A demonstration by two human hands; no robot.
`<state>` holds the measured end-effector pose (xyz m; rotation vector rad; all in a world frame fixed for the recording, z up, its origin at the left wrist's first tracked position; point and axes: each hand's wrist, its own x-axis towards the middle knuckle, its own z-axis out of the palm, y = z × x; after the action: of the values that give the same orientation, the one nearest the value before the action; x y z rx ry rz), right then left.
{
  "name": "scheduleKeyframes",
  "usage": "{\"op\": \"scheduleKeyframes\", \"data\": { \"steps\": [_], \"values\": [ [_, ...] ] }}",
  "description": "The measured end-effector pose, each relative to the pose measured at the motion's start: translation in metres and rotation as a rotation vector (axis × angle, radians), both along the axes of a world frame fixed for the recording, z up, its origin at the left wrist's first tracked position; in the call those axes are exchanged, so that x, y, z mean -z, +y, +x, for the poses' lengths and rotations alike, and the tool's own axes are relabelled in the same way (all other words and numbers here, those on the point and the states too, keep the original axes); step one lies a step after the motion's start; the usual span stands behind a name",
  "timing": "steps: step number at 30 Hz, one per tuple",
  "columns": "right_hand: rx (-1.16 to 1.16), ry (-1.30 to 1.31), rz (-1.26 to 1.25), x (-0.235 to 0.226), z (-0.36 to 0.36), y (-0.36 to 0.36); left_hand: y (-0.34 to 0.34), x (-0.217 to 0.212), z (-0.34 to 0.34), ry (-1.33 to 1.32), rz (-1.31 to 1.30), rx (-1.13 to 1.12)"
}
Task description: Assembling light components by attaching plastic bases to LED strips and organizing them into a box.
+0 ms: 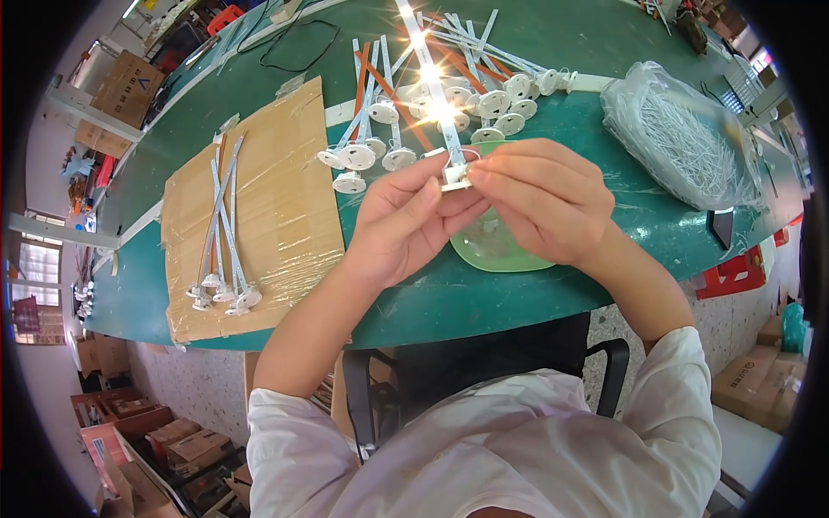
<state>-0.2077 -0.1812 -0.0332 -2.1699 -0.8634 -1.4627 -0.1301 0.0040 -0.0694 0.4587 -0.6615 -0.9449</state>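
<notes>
Well inside table edge (384,328) | left hand (395,223), right hand (553,203) | strip (433,82) apparently pinched

Speckled grey floor (203,380), pale wall (41,186) with bright window (39,272), black chair (615,367), green-topped table (397,318)

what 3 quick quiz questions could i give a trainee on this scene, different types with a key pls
1. True or false: the light strip rising from the white fitting between the left hand and the right hand is glowing.

2. What lies directly under the small bundle of strips on the person's left?
a) a black chair
b) a cardboard sheet
c) a red stool

3. Fill in: the clear plastic bag of thin white pieces lies on the table, to the ____ of both hands.

Key: 1. True; 2. b; 3. right
</notes>
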Motion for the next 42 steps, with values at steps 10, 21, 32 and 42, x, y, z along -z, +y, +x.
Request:
{"op": "scheduleKeyframes", "data": {
  "steps": [10, 21, 32, 42],
  "values": [
    [0.001, 0.006, 0.006, -0.003, 0.009, -0.003, -0.004, -0.009, 0.002, -0.125, 0.053, -0.129],
    [0.084, 0.22, -0.03, -0.01, -0.008, 0.004, 0.004, -0.006, 0.002, -1.342, 0.372, -0.934],
    [-0.35, -0.075, 0.207, -0.104, -0.028, -0.037, -0.012, -0.008, 0.026, -1.204, 0.435, -0.963],
    [-0.36, -0.648, -0.417, -0.323, -0.105, -0.056, 0.008, 0.019, 0.001, -1.319, 0.561, -1.033]
  ]
}}
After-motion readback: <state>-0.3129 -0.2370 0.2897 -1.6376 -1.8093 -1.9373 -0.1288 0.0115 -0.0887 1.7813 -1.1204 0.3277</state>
